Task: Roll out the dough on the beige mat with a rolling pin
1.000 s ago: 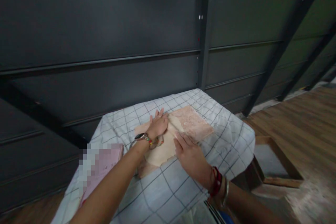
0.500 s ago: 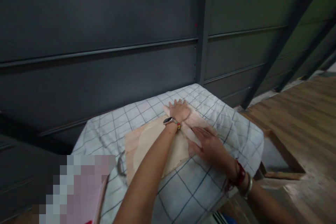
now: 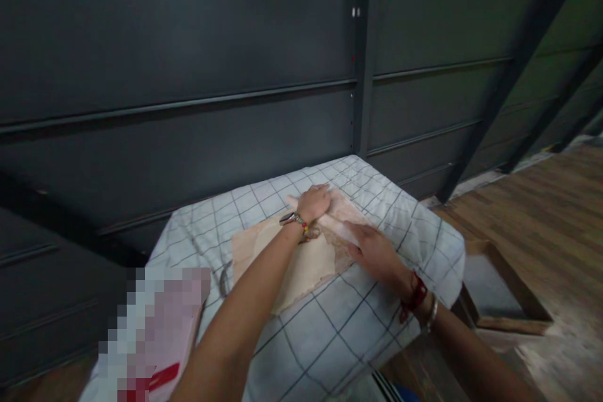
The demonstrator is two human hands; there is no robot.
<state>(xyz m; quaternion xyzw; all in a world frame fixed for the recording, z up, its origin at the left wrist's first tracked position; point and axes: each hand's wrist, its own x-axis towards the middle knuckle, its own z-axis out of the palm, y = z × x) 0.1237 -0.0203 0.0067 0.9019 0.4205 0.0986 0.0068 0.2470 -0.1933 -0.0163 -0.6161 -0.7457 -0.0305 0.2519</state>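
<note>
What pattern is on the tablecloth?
The tablecloth is whitish with a grid of thin dark lines, best seen in the head view.

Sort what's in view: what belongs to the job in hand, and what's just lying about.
In the job:
pale roller, left hand and right hand on it
cream sheet
pinkish mat under the sheet
checked cloth beneath

Apparently lying about:
pink item, partly pixelated, at left
open box at right
</note>
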